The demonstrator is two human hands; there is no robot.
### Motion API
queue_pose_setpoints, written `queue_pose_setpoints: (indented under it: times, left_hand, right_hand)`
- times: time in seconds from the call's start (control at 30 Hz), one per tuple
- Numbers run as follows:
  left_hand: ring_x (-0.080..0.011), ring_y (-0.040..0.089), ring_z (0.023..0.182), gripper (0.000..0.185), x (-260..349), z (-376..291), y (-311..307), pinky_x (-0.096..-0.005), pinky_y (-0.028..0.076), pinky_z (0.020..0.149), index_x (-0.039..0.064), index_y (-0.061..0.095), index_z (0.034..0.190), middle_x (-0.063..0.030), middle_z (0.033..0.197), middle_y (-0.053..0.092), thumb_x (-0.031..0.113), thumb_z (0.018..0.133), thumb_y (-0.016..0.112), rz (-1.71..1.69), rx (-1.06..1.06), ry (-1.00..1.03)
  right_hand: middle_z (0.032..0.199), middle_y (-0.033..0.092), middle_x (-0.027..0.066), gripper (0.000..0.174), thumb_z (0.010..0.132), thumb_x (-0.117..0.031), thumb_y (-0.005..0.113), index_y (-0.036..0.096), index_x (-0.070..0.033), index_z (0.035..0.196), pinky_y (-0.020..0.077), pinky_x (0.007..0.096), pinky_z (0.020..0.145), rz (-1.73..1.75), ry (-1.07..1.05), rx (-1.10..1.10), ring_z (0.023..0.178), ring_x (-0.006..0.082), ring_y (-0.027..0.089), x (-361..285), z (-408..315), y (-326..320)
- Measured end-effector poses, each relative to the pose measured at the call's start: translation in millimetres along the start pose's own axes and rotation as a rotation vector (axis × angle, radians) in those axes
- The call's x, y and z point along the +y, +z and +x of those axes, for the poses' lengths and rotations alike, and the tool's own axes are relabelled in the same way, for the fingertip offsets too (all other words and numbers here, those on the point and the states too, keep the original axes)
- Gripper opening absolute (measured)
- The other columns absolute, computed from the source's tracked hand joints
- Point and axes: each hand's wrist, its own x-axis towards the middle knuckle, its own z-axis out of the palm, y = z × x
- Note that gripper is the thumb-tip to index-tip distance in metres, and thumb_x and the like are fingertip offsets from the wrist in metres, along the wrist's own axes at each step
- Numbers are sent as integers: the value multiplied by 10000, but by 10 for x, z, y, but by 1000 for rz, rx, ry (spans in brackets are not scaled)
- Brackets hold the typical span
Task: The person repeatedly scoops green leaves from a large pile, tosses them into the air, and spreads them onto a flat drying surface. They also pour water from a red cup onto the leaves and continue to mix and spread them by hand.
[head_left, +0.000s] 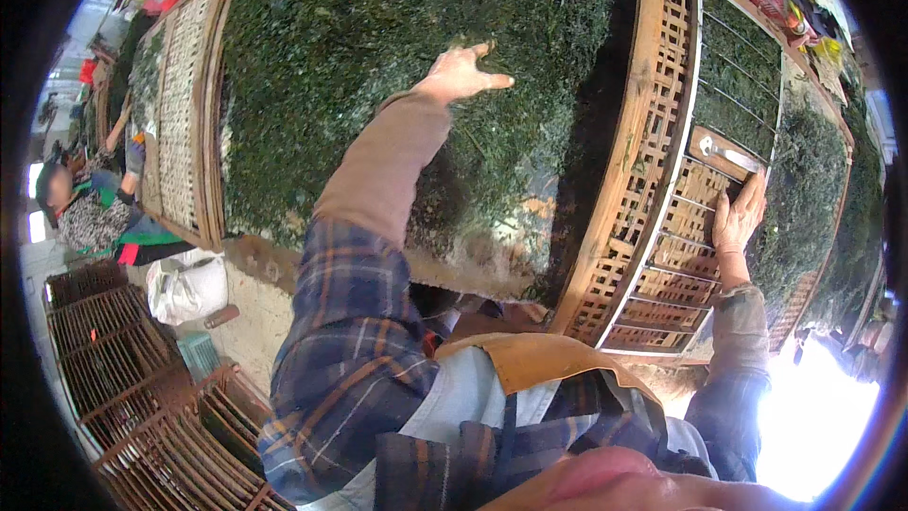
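My left hand (464,72) is over a broad bed of fine, dark green leaf material (340,42). Its thumb and forefinger are spread, and I see nothing held between them. To the right is a light metal frame (670,202) with thin crossbars, lying over a woven lattice tray (642,135) with a wooden rim. Set across the frame is a wooden block (709,143) bearing a metal handle (734,155). My right hand (739,216) lies on the frame's right side, its fingertips by the handle's lower end. Whether those fingers grip it is hidden.
Another woven tray (179,113) stands at the left, with a person (92,209) in a patterned top beside it. Below are a white plastic bag (186,285) and rusty metal racks (120,362). More green leaf material (801,191) lies beyond the frame.
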Motion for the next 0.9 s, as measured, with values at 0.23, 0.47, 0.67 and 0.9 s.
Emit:
queue_pose_setpoints:
  times: [0.23, 0.47, 0.67, 0.9]
  left_hand:
    - [-411, 329, 1483, 1054, 328, 1244, 442, -521, 371, 1172, -41, 501, 1450, -290, 1628, 242, 675, 734, 793, 198, 134, -303]
    - [-338, 664, 1151, 793, -108, 1179, 322, -377, 532, 996, -63, 628, 1264, -233, 1192, 695, 488, 738, 850, -14, 155, -159]
    - [-352, 651, 1110, 814, -217, 540, 699, -367, 523, 975, -117, 613, 1128, -267, 1155, 683, 500, 672, 886, -81, 199, -28]
    - [-288, 715, 964, 603, 121, -904, 316, -374, 556, 923, -100, 662, 1075, -221, 998, 738, 293, 680, 894, -240, 360, -82]
  right_hand:
    - [1628, 271, 241, 866, 893, -295, 570, 175, 22, 1595, 192, 506, 1228, -5, 33, -40, 1506, 403, 265, -29, 20, -23]
    - [1627, 276, 236, 867, 888, -287, 581, 181, 18, 1594, 208, 498, 1227, -19, 28, -28, 1508, 393, 266, 0, 16, -2]
    - [1646, 253, 217, 850, 926, -335, 546, 160, -2, 1606, 203, 506, 1227, -5, 10, 12, 1529, 370, 239, 24, -1, 49]
    - [1627, 285, 234, 845, 938, -365, 543, 174, 11, 1599, 218, 509, 1221, -34, -5, 42, 1511, 381, 272, 55, -41, 94]
